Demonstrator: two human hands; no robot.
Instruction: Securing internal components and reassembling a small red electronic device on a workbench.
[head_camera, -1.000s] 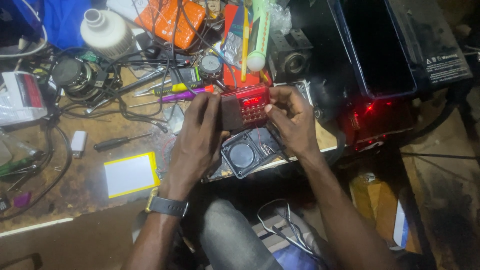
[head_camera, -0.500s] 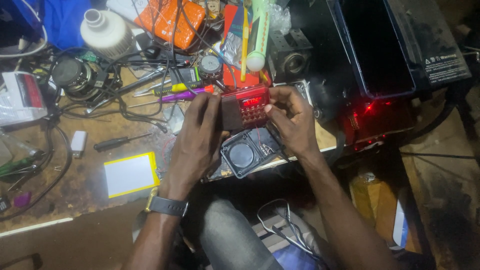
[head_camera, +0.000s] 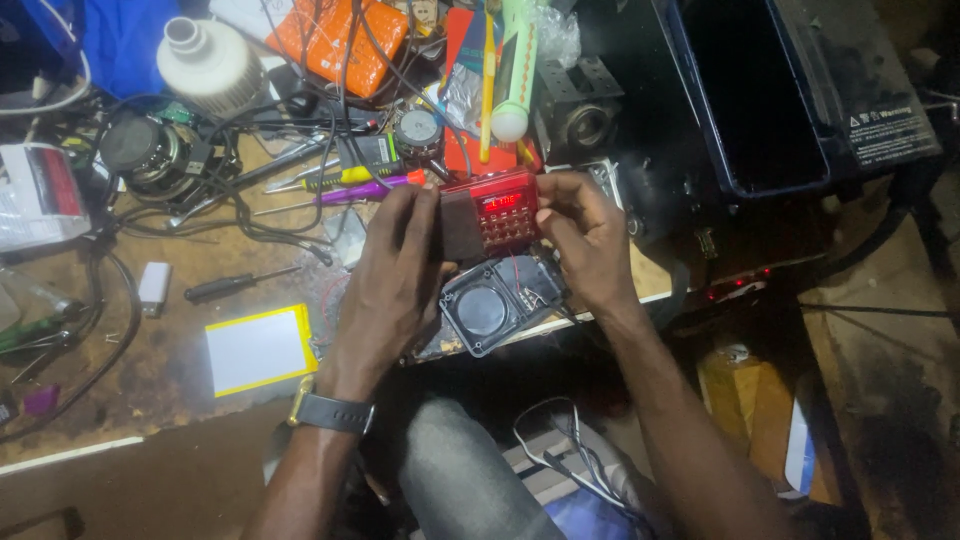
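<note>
Left hand palm-down, fingers curled, grip closed on red radio at surface's near edge. Right hand pinching radio's opposite side, thumb on keypad.

I see a worn wooden workbench filling the left of the frame, its top scratched and stained. Dim light leaves the lower centre dark. At the right edge, a bare dusty floor shows below a black case.
</note>
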